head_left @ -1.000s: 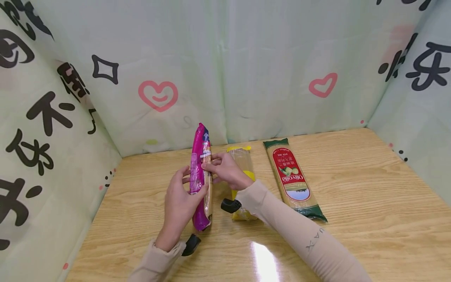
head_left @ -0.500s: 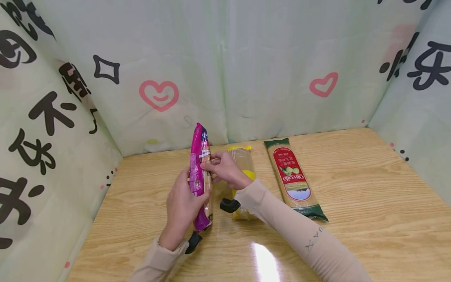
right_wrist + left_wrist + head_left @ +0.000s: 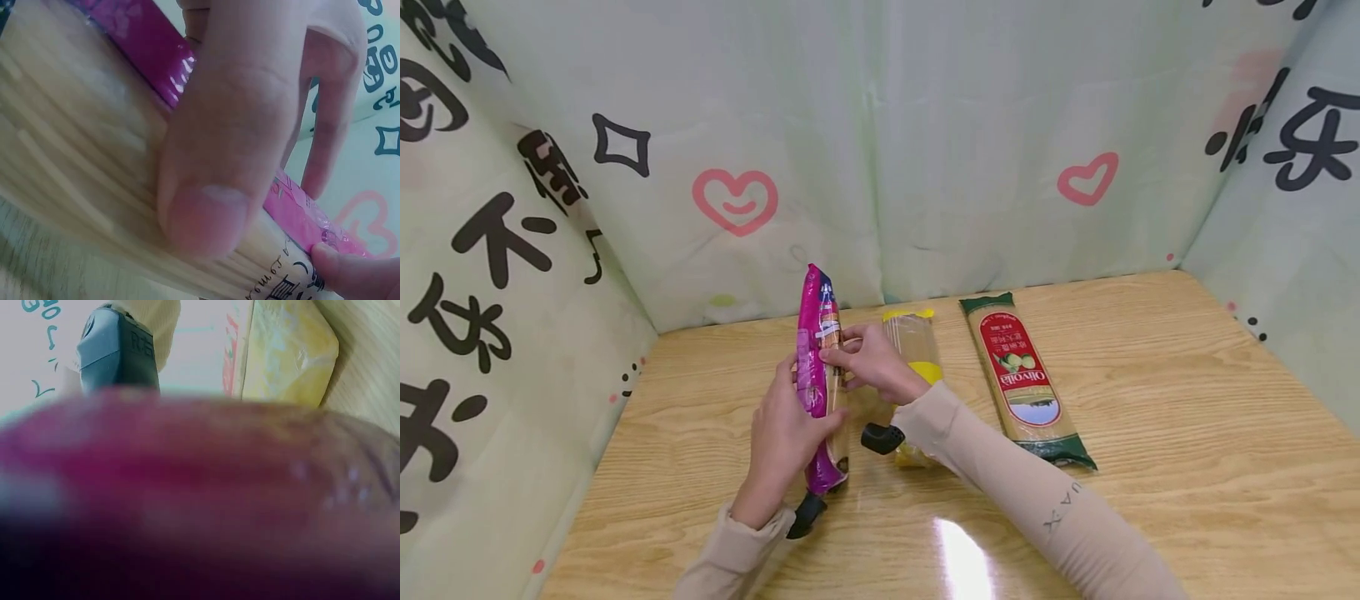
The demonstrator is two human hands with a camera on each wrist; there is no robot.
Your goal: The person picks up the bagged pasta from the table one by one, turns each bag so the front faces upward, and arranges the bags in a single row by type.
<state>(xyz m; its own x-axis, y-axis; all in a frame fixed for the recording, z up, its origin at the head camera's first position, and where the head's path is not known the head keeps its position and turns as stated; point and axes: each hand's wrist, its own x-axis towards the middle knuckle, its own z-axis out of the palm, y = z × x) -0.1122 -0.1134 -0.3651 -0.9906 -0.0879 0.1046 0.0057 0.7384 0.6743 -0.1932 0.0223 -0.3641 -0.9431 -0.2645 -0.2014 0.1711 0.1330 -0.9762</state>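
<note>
A magenta noodle packet (image 3: 810, 367) with a clear side stands tilted between both hands in the head view. Pale noodle sticks show through that side in the right wrist view. My left hand (image 3: 782, 442) grips its lower left part, the thumb lying across the clear side. Higher up, my right hand (image 3: 876, 360) pinches the packet's right edge with thumb and fingers. The left hand's thumb (image 3: 212, 156) fills the middle of the right wrist view, and the right thumb (image 3: 356, 275) shows at its lower right. Blurred magenta wrapping (image 3: 187, 469) covers much of the left wrist view.
Right of the held packet lies a clear and yellow noodle packet (image 3: 913, 337), partly hidden by the right forearm. Farther right is a spaghetti packet (image 3: 1018, 367) with green ends and a red label. Printed curtains (image 3: 880, 150) border the wooden table (image 3: 1187, 400).
The magenta packet has shifted a little left, its top end leaning farther left. Both hands have moved slightly left with it, their hold unchanged. The other packets stay put.
</note>
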